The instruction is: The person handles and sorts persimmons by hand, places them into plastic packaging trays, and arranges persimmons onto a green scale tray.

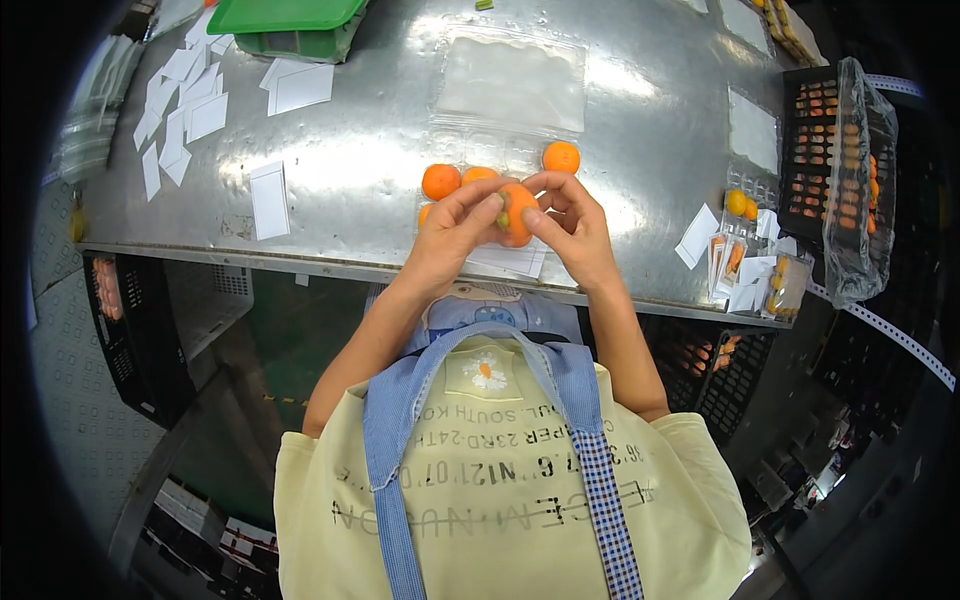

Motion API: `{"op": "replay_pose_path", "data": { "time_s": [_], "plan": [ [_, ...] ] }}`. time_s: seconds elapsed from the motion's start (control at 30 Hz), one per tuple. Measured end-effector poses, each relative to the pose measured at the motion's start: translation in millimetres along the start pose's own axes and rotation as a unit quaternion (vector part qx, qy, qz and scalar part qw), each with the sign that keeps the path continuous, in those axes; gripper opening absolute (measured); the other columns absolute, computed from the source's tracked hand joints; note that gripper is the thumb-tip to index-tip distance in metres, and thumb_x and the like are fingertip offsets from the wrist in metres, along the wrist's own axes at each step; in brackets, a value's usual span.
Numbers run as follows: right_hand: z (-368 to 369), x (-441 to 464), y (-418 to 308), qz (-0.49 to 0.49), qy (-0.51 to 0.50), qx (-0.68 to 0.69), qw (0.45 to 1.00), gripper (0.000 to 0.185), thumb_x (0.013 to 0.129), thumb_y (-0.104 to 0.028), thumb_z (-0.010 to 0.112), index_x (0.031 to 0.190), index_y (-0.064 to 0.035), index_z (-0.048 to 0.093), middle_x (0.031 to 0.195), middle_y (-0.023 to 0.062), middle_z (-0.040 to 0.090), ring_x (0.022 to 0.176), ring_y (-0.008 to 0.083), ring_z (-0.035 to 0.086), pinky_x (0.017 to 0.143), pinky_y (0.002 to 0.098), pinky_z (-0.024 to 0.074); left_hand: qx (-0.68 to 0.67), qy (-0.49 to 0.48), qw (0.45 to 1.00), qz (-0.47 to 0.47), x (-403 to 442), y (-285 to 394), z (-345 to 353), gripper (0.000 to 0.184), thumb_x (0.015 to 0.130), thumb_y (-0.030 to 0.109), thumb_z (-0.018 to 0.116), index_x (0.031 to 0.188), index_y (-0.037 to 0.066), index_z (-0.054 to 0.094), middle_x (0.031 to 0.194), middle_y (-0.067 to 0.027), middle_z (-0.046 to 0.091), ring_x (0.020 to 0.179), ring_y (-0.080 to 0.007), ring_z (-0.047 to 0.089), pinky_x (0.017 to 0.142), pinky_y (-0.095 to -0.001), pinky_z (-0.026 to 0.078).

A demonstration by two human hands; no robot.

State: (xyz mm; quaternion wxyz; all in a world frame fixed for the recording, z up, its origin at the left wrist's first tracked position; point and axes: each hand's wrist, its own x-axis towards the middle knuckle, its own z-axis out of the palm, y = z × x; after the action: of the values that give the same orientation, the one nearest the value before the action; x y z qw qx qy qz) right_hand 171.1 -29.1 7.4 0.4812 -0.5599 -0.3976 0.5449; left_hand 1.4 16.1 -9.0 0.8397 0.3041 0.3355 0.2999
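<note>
Bent fingers of the left hand (pixel 450 230) and right hand (pixel 580 230) pinch one orange (pixel 520 208) above the clear tray (pixel 490 137), where several oranges (pixel 441 182) already sit and a cup (pixel 518 156) seems unfilled.

Open lane over tabletop (pixel 350 160) between white card (pixel 269 200) and oranges (pixel 440 182); crate (pixel 808 150) blocks far right.

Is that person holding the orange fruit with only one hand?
No, the left hand and right hand both have hold of the orange fruit.
</note>
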Motion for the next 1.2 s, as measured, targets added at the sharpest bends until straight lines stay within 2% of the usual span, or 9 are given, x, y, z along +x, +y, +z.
{"op": "replay_pose_path", "data": {
  "time_s": [0.3, 0.5, 0.63, 0.77, 0.83, 0.93, 1.03, 1.1, 1.2],
  "plan": [
    [0, 0, 4, 0.061, 0.005, 0.039, 0.997, 0.030, 0.086, -0.021, 0.064, 0.106, -0.0009, 0.055, 0.084, 0.0064, 0.059, 0.067, 0.0092, 0.054, 0.058, 0.0220, 0.0457, -0.001, -0.007, 1.000, -0.016, 0, -2, -1, 0.034, 0.097, 0.023, 0.048, 0.124, 0.002, 0.052, 0.115, -0.0083, 0.057, 0.095, -0.0144, 0.059, 0.079, -0.0299, 0.052],
    [17, 0, 15, -0.061, 0.061, -0.146, 0.985, 0.028, 0.089, -0.024, 0.060, 0.104, -0.0004, 0.055, 0.090, 0.0075, 0.055, 0.076, 0.0116, 0.053, 0.065, 0.0253, 0.0438, 0.013, 0.001, 1.000, 0.006, 1, -11, 5, 0.033, 0.097, 0.020, 0.049, 0.124, 0.002, 0.051, 0.115, -0.0081, 0.057, 0.096, -0.0149, 0.059, 0.080, -0.0317, 0.052],
    [15, 6, 22, -0.131, 0.086, -0.167, 0.974, 0.024, 0.094, -0.023, 0.052, 0.096, 0.0001, 0.057, 0.092, 0.0083, 0.054, 0.079, 0.0140, 0.054, 0.067, 0.0260, 0.0435, 0.017, 0.006, 1.000, 0.002, 1, -13, 4, 0.033, 0.097, 0.021, 0.048, 0.123, 0.001, 0.051, 0.114, -0.0085, 0.057, 0.095, -0.0146, 0.059, 0.081, -0.0320, 0.051],
    [7, 4, 20, -0.011, 0.056, -0.059, 0.997, 0.023, 0.095, -0.021, 0.049, 0.101, -0.0012, 0.059, 0.098, 0.0084, 0.054, 0.084, 0.0148, 0.054, 0.069, 0.0256, 0.0450, -0.007, -0.003, 1.000, -0.015, 1, -14, 2, 0.033, 0.098, 0.022, 0.046, 0.123, 0.000, 0.051, 0.114, -0.0091, 0.057, 0.094, -0.0146, 0.059, 0.080, -0.0311, 0.051],
    [7, 3, 10, -0.048, 0.024, -0.047, 0.997, 0.024, 0.094, -0.020, 0.051, 0.109, -0.0024, 0.058, 0.101, 0.0083, 0.055, 0.085, 0.0147, 0.054, 0.070, 0.0249, 0.0458, -0.030, -0.010, 0.999, -0.023, 1, -10, 2, 0.035, 0.099, 0.023, 0.044, 0.124, 0.000, 0.050, 0.113, -0.0093, 0.057, 0.093, -0.0150, 0.059, 0.079, -0.0309, 0.051],
    [9, -5, 2, -0.117, -0.014, -0.162, 0.980, 0.030, 0.091, -0.019, 0.056, 0.118, -0.0057, 0.056, 0.109, 0.0073, 0.054, 0.084, 0.0147, 0.055, 0.070, 0.0247, 0.0472, -0.008, 0.034, 0.999, -0.020, 3, -12, 0, 0.043, 0.098, 0.029, 0.046, 0.128, -0.002, 0.046, 0.111, -0.0124, 0.059, 0.098, -0.0192, 0.061, 0.081, -0.0321, 0.052],
    [-9, -7, 22, -0.083, -0.022, -0.081, 0.993, 0.038, 0.088, -0.017, 0.062, 0.122, -0.0031, 0.053, 0.105, 0.0071, 0.058, 0.078, 0.0145, 0.057, 0.066, 0.0263, 0.0487, 0.029, 0.020, 0.995, -0.094, -1, -2, 2, 0.051, 0.098, 0.038, 0.042, 0.130, -0.001, 0.043, 0.112, -0.0136, 0.058, 0.095, -0.0201, 0.060, 0.079, -0.0315, 0.051],
    [-44, -9, 30, -0.001, 0.016, -0.006, 1.000, 0.040, 0.089, -0.027, 0.059, 0.117, 0.0007, 0.055, 0.099, 0.0083, 0.059, 0.073, 0.0147, 0.058, 0.062, 0.0269, 0.0486, 0.071, 0.030, 0.994, -0.077, 0, -1, -8, 0.058, 0.097, 0.048, 0.038, 0.132, 0.001, 0.041, 0.113, -0.0125, 0.057, 0.089, -0.0160, 0.059, 0.076, -0.0309, 0.051],
    [-118, -15, 32, 0.037, 0.173, 0.115, 0.977, 0.043, 0.089, -0.031, 0.060, 0.114, 0.0043, 0.056, 0.085, 0.0074, 0.064, 0.067, 0.0127, 0.058, 0.058, 0.0267, 0.0492, 0.098, 0.117, 0.988, -0.007, -2, 5, -29, 0.052, 0.097, 0.041, 0.043, 0.130, 0.001, 0.043, 0.110, -0.0115, 0.058, 0.087, -0.0150, 0.059, 0.074, -0.0282, 0.049]
  ]
}}
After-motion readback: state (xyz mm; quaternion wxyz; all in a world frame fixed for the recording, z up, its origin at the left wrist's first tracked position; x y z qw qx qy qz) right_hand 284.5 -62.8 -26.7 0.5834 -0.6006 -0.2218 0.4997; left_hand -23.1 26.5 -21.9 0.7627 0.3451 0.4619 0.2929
